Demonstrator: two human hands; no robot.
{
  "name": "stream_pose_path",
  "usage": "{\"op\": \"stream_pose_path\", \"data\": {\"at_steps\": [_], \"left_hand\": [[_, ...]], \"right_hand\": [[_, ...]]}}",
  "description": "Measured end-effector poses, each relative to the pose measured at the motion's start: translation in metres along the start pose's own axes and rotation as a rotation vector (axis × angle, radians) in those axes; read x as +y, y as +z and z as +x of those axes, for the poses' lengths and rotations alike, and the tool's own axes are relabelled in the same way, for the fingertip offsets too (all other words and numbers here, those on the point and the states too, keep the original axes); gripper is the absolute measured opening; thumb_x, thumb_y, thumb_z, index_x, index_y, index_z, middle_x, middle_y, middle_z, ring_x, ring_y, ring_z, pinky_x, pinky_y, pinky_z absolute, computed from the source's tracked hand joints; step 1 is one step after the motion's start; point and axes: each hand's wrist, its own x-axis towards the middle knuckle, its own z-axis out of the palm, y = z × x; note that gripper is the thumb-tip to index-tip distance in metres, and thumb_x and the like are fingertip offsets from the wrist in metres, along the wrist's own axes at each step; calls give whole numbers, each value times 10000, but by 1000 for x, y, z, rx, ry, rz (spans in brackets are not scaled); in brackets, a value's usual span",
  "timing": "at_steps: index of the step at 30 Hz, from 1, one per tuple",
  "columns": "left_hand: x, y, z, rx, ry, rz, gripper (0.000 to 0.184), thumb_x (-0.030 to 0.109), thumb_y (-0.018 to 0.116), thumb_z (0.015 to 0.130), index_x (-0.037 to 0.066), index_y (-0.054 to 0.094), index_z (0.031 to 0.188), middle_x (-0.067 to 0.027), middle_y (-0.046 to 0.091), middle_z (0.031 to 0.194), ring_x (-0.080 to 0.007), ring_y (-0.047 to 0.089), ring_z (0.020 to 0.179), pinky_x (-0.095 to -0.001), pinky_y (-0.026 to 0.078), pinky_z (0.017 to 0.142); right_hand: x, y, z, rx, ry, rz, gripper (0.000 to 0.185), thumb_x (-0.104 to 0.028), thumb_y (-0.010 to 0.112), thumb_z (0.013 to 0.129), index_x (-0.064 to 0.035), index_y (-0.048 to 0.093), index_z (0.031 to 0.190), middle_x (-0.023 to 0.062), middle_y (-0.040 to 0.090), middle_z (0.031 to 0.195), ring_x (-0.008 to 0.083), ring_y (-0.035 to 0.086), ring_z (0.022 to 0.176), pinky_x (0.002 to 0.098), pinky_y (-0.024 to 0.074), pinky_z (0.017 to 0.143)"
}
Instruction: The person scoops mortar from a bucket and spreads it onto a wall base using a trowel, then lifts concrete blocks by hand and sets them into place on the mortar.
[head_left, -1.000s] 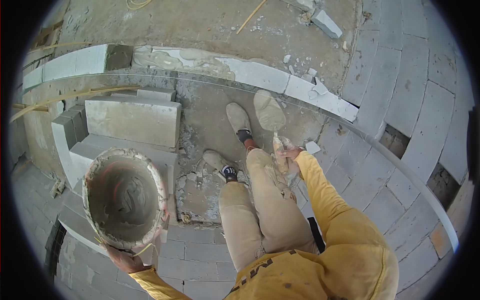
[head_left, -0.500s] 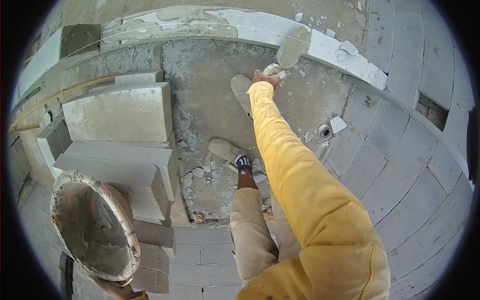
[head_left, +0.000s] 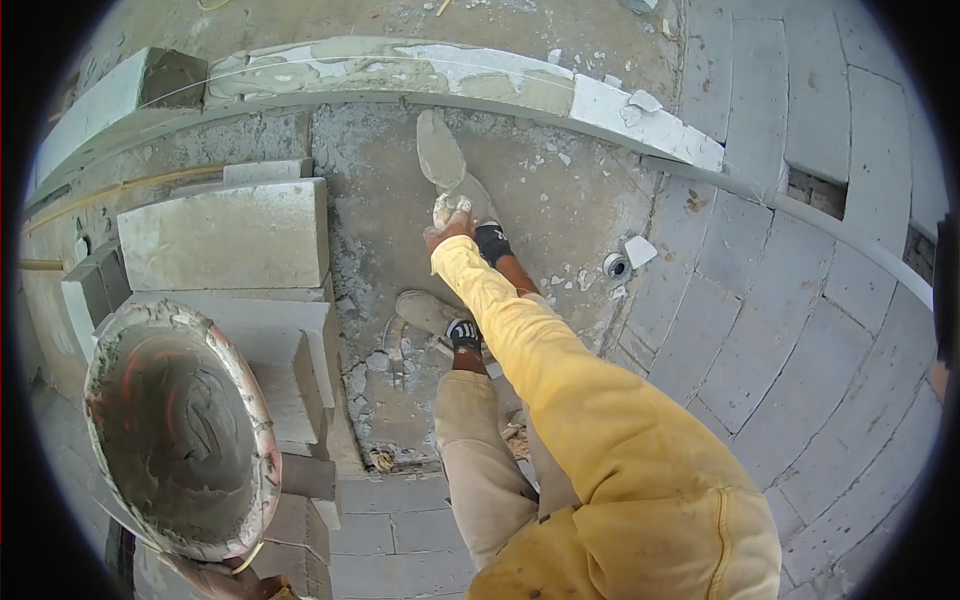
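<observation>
My right hand (head_left: 452, 222) is closed around the mortar-caked handle of a trowel (head_left: 440, 150). The trowel's blade points away from me, above the floor near my right shoe. At the lower left, my left hand (head_left: 225, 575) grips a bucket (head_left: 270, 450) from below, its fingers partly hidden. The bucket is tilted so its inside shows, with wet grey mortar (head_left: 195, 440) in it and a crusted rim. Beyond the trowel runs a low row of white blocks (head_left: 640, 125), with mortar (head_left: 340, 72) spread along much of its top.
Pale blocks (head_left: 220, 235) are stacked at my left. A block (head_left: 110, 110) stands on the row's left end, and a thin string crosses above the row. On the floor lie a hammer-like tool (head_left: 397, 350), a small roll (head_left: 617, 266) and block chips (head_left: 640, 250).
My right hand has swung the trowel left and back, away from the block row. Fresh mortar now lies where the blade was. The bucket has shifted slightly, and the view has moved a little.
</observation>
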Motion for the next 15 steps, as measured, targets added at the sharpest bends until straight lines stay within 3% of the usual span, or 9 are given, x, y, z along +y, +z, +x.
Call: {"op": "stream_pose_path", "data": {"at_steps": [2,3,6,7,8,10,12,15], "left_hand": [[5,-1,-6,-22,118,24,532,238,395,953,-12,355,1421,-190,327,1483,-296,401,1310,-390,323,1083],[9,-2,-11,-34,176,40,529,236,394,953,-12,361,1419,-191,328,1483,-298,405,1307,-390,326,1080],[39,0,-24,-102,260,79,495,210,381,955,-11,395,1398,-207,341,1472,-312,431,1287,-386,365,1047],[38,-1,-24,-153,234,-44,455,229,388,960,-12,437,1343,-195,408,1388,-301,458,1225,-380,387,1003],[37,-1,-23,-200,202,-167,424,247,396,965,-13,479,1289,-184,475,1304,-291,485,1163,-374,409,960],[59,5,-37,-238,64,-300,422,321,431,977,-24,512,1207,-156,526,1193,-246,508,1079,-349,404,931],[87,6,-50,-291,-63,-396,418,332,459,979,-35,538,1162,-144,568,1101,-216,533,1021,-330,411,893],[106,25,-65,-365,-5,-357,407,315,453,991,-30,557,1180,-129,589,1041,-207,560,941,-331,453,792]], "right_hand": [[17,-27,-42,-96,-55,109,728,-175,704,692,-51,375,1330,241,518,1247,384,522,1164,419,419,979],[-9,-87,-90,-204,2,140,681,-168,643,670,18,406,1281,284,521,1220,417,505,1166,410,422,984],[61,-101,-134,-156,-123,312,698,-251,735,642,90,451,1180,294,607,1011,395,606,1004,410,481,863],[58,-137,-157,-281,-43,286,720,-282,761,641,87,458,1179,272,609,1033,356,619,966,396,494,842],[79,-170,-188,-353,-9,516,695,-265,765,648,70,470,1181,228,599,1085,301,609,975,356,491,852],[122,-188,-204,-427,-58,674,613,-138,713,697,7,453,1233,151,577,1104,245,583,1027,340,476,886],[92,-261,-242,-647,-31,957,587,-75,679,722,-25,440,1255,127,568,1088,213,571,1039,341,469,890],[115,-289,-235,-708,-113,1261,520,-45,661,762,-55,439,1232,98,569,1033,178,595,919,335,502,783]]}}
